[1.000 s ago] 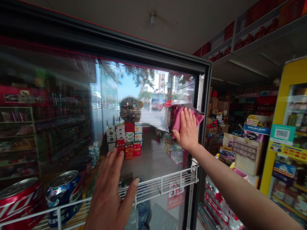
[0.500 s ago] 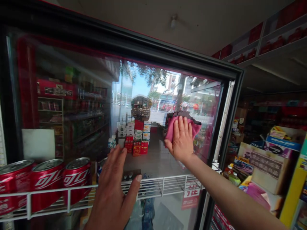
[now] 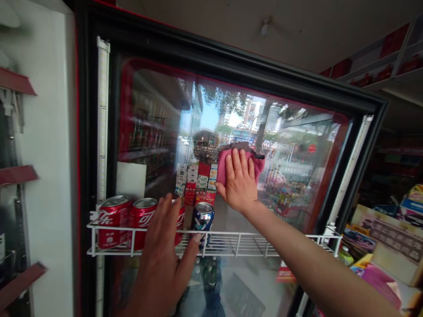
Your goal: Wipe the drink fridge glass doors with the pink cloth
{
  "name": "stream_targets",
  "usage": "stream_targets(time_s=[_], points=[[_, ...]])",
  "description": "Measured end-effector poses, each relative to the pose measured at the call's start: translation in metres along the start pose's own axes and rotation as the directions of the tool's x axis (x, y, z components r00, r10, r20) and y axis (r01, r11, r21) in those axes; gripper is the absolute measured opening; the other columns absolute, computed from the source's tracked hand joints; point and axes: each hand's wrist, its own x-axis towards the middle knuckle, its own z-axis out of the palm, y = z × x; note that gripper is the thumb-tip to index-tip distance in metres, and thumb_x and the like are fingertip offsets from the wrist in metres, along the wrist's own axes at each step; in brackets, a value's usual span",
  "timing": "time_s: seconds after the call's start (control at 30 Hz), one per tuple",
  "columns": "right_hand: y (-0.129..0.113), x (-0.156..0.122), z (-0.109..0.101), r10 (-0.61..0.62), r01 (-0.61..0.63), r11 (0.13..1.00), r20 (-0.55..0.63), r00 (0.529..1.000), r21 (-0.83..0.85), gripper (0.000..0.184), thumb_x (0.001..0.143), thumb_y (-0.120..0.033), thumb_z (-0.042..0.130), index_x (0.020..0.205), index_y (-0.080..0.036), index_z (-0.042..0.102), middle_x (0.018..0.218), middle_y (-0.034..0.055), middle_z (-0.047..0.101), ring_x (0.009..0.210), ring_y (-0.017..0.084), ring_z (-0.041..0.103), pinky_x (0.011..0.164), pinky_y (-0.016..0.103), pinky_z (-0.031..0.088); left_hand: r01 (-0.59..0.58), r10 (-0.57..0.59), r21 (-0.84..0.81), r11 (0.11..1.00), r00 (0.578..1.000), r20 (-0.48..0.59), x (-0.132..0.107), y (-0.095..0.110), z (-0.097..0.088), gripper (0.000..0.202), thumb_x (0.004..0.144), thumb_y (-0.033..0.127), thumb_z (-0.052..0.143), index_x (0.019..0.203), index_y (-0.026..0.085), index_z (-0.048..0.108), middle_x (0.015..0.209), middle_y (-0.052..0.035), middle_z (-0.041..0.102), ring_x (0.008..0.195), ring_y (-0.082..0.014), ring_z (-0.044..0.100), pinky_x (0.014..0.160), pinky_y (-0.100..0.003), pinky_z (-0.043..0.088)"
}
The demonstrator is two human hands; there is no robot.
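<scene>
My right hand lies flat on a pink cloth and presses it against the glass door of a drinks cooler, near the middle of the pane. My left hand rests open with fingers spread on the lower part of the same glass. Behind the glass a white wire shelf carries red cola cans and a blue can. The glass reflects a street and stacked boxes.
The cooler's black door frame runs along the right side. A white wall with red shelf brackets stands at the left. Shop shelves with boxed goods fill the right.
My right hand has slid the pink cloth leftward across the glass, from the right edge toward the middle. My left hand stays flat on the glass. My view has swung left.
</scene>
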Motion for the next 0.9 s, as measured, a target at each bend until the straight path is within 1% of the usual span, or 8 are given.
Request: stream_targets(time_s=[0.07,0.23,0.37,0.53,0.63,0.7,0.8,0.9], points=[[-0.015,0.011,-0.002,-0.026,0.026,1.0,0.023,0.999,-0.002,0.105,0.104,-0.061,0.06,0.18,-0.009,0.011,0.187,0.0225,0.018,0.175,0.045,0.015,0.139,0.072,0.019,-0.006,0.006,0.006,1.0,1.0,-0.004,-0.003,-0.012,-0.012,0.082,0.106,0.041,0.061,0.177,0.03,0.023,0.186,-0.0115,0.029,0.172,-0.0333,0.031,0.137,-0.061,0.038],[-0.055,0.039,-0.004,-0.11,0.108,0.993,0.049,0.993,0.041,0.103,0.105,-0.063,0.059,0.18,-0.008,0.015,0.188,0.0215,0.014,0.176,0.044,0.01,0.141,0.068,0.015,0.009,-0.008,0.035,0.999,0.999,-0.039,-0.008,-0.039,-0.039,0.079,0.107,0.043,0.058,0.177,0.029,0.024,0.185,-0.0116,0.033,0.172,-0.0324,0.032,0.138,-0.059,0.036],[-0.092,0.066,-0.005,-0.172,0.168,0.982,0.044,0.984,0.086,0.099,0.106,-0.059,0.061,0.179,-0.006,0.02,0.188,0.0223,0.011,0.176,0.044,0.009,0.141,0.067,0.013,0.023,-0.019,0.061,0.998,0.998,-0.06,-0.014,-0.059,-0.058,0.081,0.106,0.043,0.059,0.178,0.029,0.024,0.185,-0.0107,0.032,0.171,-0.0324,0.034,0.137,-0.059,0.038],[-0.137,0.099,-0.006,-0.328,0.32,0.936,0.035,0.944,0.149,0.091,0.108,-0.055,0.06,0.179,-0.011,0.025,0.189,0.0189,0.013,0.177,0.041,0.01,0.142,0.065,0.013,0.047,-0.041,0.104,0.993,0.998,-0.057,-0.027,-0.084,-0.085,0.083,0.106,0.043,0.059,0.179,0.03,0.021,0.186,-0.0104,0.031,0.171,-0.0345,0.033,0.136,-0.06,0.039],[-0.164,0.115,-0.006,-0.436,0.426,0.892,0.039,0.899,0.15,0.086,0.107,-0.053,0.061,0.177,-0.012,0.031,0.188,0.0189,0.018,0.175,0.041,0.017,0.141,0.065,0.018,0.075,-0.065,0.151,0.986,0.995,-0.073,-0.034,-0.093,-0.101,0.082,0.106,0.043,0.059,0.179,0.031,0.022,0.185,-0.0115,0.032,0.17,-0.0364,0.035,0.133,-0.064,0.043],[-0.179,0.122,-0.005,-0.512,0.502,0.852,0.039,0.858,0.148,0.084,0.107,-0.052,0.062,0.177,-0.014,0.033,0.188,0.0174,0.022,0.175,0.04,0.02,0.141,0.063,0.022,0.095,-0.08,0.179,0.979,0.993,-0.087,-0.037,-0.096,-0.109,0.082,0.106,0.044,0.058,0.178,0.031,0.022,0.185,-0.0128,0.033,0.169,-0.0378,0.037,0.13,-0.066,0.045],[-0.193,0.128,0.0,-0.655,0.644,0.748,0.025,0.755,0.163,0.077,0.109,-0.049,0.06,0.177,-0.021,0.036,0.187,0.0128,0.026,0.174,0.037,0.024,0.14,0.059,0.027,0.111,-0.091,0.211,0.971,0.991,-0.102,-0.042,-0.098,-0.118,0.08,0.107,0.044,0.057,0.178,0.031,0.023,0.183,-0.0146,0.035,0.169,-0.0389,0.038,0.128,-0.07,0.046],[-0.195,0.131,0.008,-0.759,0.748,0.64,-0.007,0.651,0.175,0.07,0.111,-0.048,0.059,0.175,-0.026,0.041,0.187,0.0124,0.029,0.173,0.036,0.027,0.136,0.058,0.034,0.132,-0.112,0.229,0.964,0.989,-0.096,-0.046,-0.1,-0.122,0.081,0.107,0.046,0.058,0.178,0.032,0.022,0.184,-0.015,0.034,0.17,-0.0393,0.036,0.129,-0.073,0.044]])
